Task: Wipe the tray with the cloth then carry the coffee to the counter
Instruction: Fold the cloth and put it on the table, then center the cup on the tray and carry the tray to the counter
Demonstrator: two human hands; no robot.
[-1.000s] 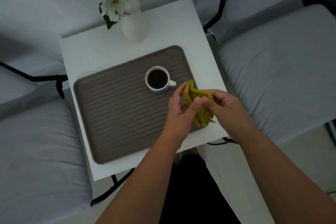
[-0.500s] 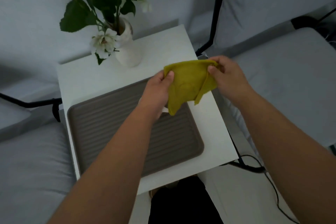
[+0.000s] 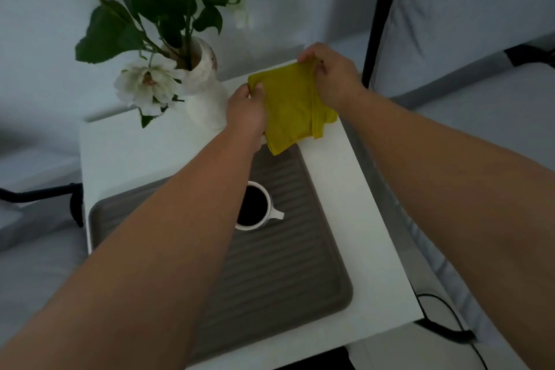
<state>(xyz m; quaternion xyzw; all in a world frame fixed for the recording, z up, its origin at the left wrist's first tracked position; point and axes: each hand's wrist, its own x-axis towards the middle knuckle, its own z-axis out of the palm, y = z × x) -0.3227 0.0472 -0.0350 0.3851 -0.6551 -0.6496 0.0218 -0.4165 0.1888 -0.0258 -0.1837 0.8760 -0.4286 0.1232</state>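
White table (image 3: 354,204) — tray (image 3: 288,279); coffee-filled cup (image 3: 253,210)

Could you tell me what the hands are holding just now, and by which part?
Both hold the cloth by its top edge: left hand at one corner, right hand at the other.

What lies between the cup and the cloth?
In the head view, only bare ribbed tray lies between the cup and the cloth.

Head-worn view, steeply down over table (image 3: 354,189)
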